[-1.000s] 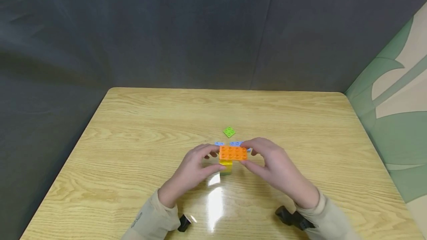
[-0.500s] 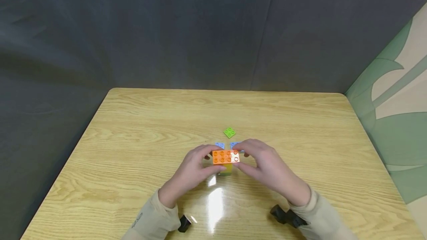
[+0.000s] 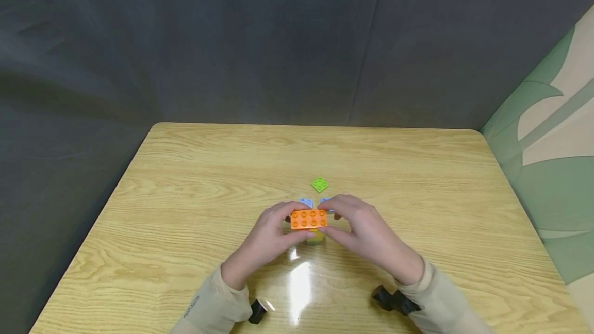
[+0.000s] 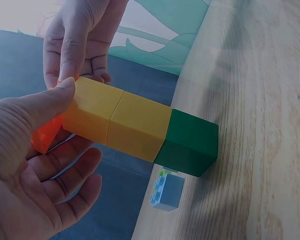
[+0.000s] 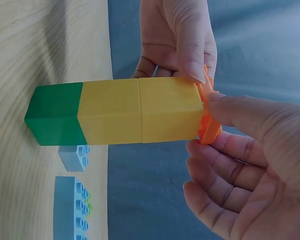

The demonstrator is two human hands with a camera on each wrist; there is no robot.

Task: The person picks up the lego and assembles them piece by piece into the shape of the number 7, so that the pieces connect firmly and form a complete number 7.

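Observation:
A tower of building blocks stands upright on the table, a green block (image 5: 56, 115) at the bottom with two yellow blocks (image 5: 140, 111) above it. An orange studded plate (image 3: 309, 219) lies across the top, appearing slightly tilted in the right wrist view, and its left end juts past the yellow. My left hand (image 3: 269, 228) pinches the tower's top from the left, thumb over the upper yellow block beside the orange plate. With thumb and fingers, my right hand (image 3: 368, 228) pinches the orange plate's right end.
Behind the tower two blue bricks, a short one (image 3: 306, 202) and a longer one (image 5: 65, 207), sit on the wooden table (image 3: 195, 184). Farther back lies a small lime-green plate (image 3: 319, 185). A dark curtain (image 3: 260, 40) hangs behind the table.
My right hand has moved left with the orange plate, bringing it from the right of my left thumb to over the tower, between both hands. My left hand has barely moved.

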